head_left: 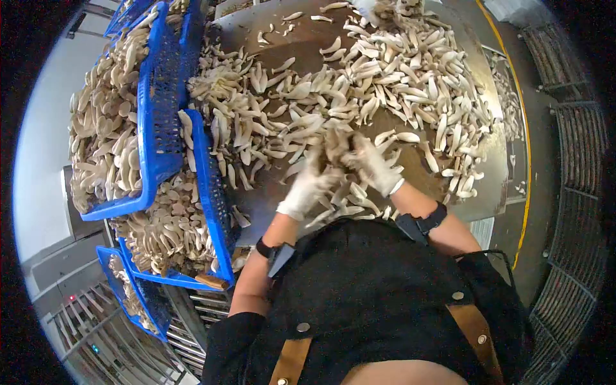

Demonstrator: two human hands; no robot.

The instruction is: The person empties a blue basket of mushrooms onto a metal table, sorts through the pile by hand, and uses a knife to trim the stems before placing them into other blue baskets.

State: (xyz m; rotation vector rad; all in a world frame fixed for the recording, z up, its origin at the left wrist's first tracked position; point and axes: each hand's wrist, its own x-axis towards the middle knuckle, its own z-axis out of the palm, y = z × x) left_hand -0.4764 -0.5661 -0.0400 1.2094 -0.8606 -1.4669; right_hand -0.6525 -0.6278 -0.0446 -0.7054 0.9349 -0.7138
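White gloves cover both hands, which meet over the metal table (253, 208) close to the body. Between them is a brownish clump of mushrooms (338, 146), blurred by motion. My left hand (310, 186) is at the clump's left side, fingers curved toward it. My right hand (374, 167) closes on the clump from the right. Loose pale mushrooms (423, 83) with long stems lie spread around and beyond the hands, thickest at the right and centre.
Blue baskets full of mushrooms (149, 173) stand stacked at the left, with a lower blue basket (142, 307) beneath. Another person's gloved hand (367, 9) is at the table's far edge. Wire racks (581, 147) stand at the far right, beyond a yellow floor line (527, 186).
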